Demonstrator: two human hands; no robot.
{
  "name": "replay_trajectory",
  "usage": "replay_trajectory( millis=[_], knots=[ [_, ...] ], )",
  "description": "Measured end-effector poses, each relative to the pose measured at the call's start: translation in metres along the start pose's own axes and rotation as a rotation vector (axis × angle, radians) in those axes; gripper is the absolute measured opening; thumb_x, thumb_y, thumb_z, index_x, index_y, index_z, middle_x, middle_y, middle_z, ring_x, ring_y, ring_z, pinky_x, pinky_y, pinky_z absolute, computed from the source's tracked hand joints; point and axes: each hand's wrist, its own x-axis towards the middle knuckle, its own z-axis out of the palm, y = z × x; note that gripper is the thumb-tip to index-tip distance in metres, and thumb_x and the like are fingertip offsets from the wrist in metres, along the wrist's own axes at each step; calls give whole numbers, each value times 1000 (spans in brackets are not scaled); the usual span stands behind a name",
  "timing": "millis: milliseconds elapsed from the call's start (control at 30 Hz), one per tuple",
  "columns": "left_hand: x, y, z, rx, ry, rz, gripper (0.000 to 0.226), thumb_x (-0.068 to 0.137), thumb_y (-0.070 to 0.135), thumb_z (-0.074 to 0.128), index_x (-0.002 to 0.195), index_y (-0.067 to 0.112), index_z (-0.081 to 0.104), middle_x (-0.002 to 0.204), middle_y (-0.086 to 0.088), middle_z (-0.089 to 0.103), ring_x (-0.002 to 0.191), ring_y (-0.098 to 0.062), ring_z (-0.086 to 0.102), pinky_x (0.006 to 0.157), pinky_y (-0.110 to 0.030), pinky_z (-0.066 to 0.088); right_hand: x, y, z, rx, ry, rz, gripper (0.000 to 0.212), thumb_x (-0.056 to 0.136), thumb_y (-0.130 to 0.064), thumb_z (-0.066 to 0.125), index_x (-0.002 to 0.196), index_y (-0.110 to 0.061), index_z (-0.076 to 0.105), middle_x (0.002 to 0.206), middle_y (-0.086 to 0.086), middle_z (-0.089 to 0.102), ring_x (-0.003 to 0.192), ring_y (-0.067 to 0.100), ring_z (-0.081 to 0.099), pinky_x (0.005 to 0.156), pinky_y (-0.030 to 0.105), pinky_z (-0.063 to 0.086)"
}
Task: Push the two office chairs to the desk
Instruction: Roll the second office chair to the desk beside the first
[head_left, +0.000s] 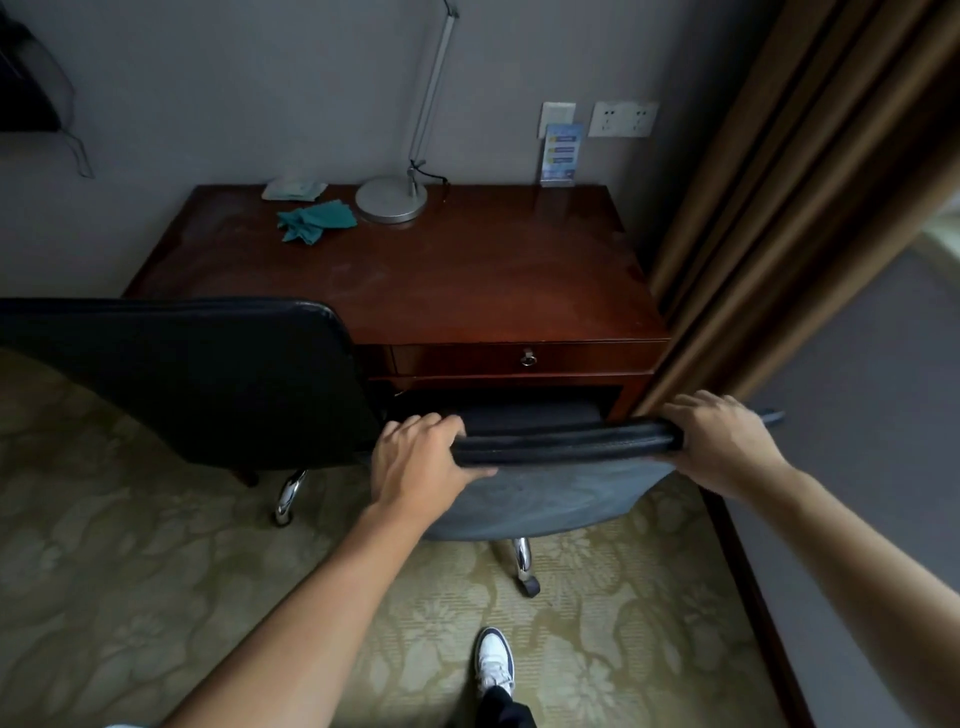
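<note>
left grip (415, 462) and right grip (722, 441) both curl over the top edge of the right chair (561, 499) | step: second chair going in, its seat partly under the worktop (441, 270) | left chair (208, 384) beside it at the worktop | backrest edge runs left-right, seat faces drawer (527, 358) | next: straight push forward, likely watching curtain (779, 234)

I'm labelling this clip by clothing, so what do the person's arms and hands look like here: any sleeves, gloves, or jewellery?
Both forearms are bare up to the picture's edge, with no sleeves in view. The left hand and right hand wear no gloves, and no rings, watch or wristband show.
</note>
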Motion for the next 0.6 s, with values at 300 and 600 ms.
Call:
replay_trajectory(
  millis=[300,600],
  knots=[
    [-66,-17,-16,-42,-10,129,50,60,78,66,75,31,63,72,12,62,73,-12,57,74,-30,38,-89,-32,1,7,19,-95,37,63,-55,81,74,-25,63,70,-8,62,70,21,61,61,34,48],
    [-94,40,7,13,48,256,51,62,78,63,68,27,62,62,10,59,60,-14,59,63,-30,50,-105,23,-2,54,9,-23,39,61,-63,65,83,-30,65,75,-15,53,74,16,55,62,29,41]
  ],
)
